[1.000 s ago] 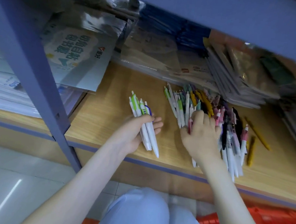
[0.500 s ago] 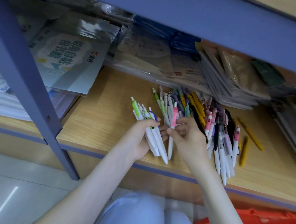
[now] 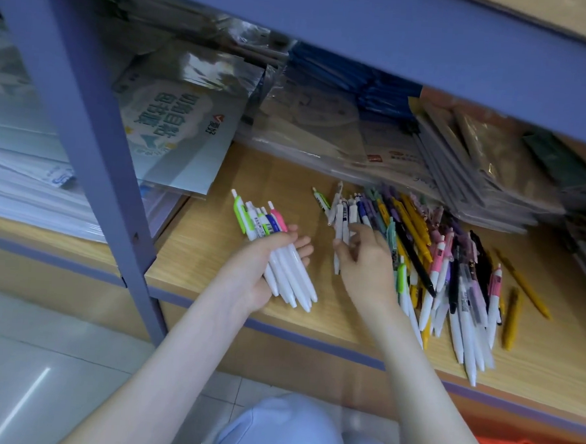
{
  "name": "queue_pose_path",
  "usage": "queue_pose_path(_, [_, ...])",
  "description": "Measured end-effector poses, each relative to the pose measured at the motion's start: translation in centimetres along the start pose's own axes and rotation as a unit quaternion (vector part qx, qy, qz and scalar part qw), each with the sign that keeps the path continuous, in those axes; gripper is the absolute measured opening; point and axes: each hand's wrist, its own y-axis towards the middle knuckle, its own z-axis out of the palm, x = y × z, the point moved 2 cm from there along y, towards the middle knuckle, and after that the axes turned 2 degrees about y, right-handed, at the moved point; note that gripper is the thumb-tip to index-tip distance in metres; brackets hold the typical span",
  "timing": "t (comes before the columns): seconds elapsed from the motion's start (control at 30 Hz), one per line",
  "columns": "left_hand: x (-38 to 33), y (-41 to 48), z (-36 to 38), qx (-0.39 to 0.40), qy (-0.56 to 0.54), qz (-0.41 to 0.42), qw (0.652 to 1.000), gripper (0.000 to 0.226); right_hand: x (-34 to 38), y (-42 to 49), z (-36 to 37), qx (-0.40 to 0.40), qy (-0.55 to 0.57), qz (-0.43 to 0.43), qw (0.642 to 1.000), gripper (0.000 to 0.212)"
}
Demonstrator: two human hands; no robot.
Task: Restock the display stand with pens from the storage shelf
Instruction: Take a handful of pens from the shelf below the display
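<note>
Left hand [image 3: 264, 271] grips a pen bundle [image 3: 293, 276]; right hand [image 3: 367, 267] pinches a white pen [image 3: 339, 221] (by the pile [image 3: 453, 276])

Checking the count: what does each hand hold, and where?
Left hand holds a bunch of pens by the barrels; right hand pinches one white pen mid-barrel.

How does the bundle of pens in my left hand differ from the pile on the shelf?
The bundle is small, gripped by the left hand, pens parallel; the pile is large and lies criss-crossed on the shelf. The bundle holds only white barrels with coloured clips; the pile also has yellow, black and purple barrels. Both mostly point clips toward the shelf's back.
</note>
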Motion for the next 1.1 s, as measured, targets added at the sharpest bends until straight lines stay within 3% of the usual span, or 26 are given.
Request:
queue_pose_path(0.1, [-1.0,-0.1,-0.8,0.005,0.006,-0.008,1.000,0.012,1.0,1.9,0.7,-0.016,-0.049,-0.046,0.998,0.044])
queue_pose_path(0.27, [-1.7,-0.6,-1.5,0.019,0.008,-0.017,1.000,0.017,2.0,5.2,2.7,0.081,-0.289,-0.017,0.954,0.048])
queue_pose_path(0.37, [-1.9,-0.7,-2.1,0.029,0.015,-0.003,0.999,0.021,2.0,5.3,3.0,0.062,-0.308,-0.020,0.949,0.057])
queue_pose_path(0.47, [-2.1,-0.6,-2.7,0.021,0.008,0.009,1.000,0.021,1.9,4.7,3.0,-0.002,-0.294,-0.064,0.954,0.048])
queue_pose_path(0.53, [-2.2,-0.5,-2.7,0.009,-0.006,0.016,1.000,0.021,1.8,4.2,3.1,-0.049,-0.265,-0.104,0.957,0.038])
queue_pose_path(0.63, [-1.9,-0.3,-2.5,-0.004,-0.022,0.013,1.000,0.022,2.1,3.1,2.5,-0.112,-0.125,-0.170,0.971,0.031])
queue_pose_path(0.73, [-1.4,-0.2,-2.1,-0.015,-0.025,0.018,0.999,0.025,3.3,0.6,1.1,-0.041,0.076,-0.138,0.987,0.030])
queue_pose_path(0.8, [-1.0,0.0,-1.9,-0.010,-0.027,0.033,0.999,0.035,3.8,-1.3,0.7,0.031,0.151,-0.118,0.981,0.031])
queue_pose_path(0.87, [-0.7,0.2,-1.9,-0.004,-0.022,0.043,0.999,0.047,3.9,-2.7,0.8,0.094,0.182,-0.127,0.971,0.034])
queue_pose_path(1.0, [-0.5,0.4,-2.2,-0.013,0.013,0.059,0.998,0.039,3.4,-3.4,0.9,0.169,0.222,-0.119,0.953,0.038])
queue_pose_path(1.1, [-0.4,0.1,-2.5,-0.040,0.033,0.069,0.996,0.044,3.2,-3.0,0.6,0.164,0.273,-0.091,0.944,0.037])
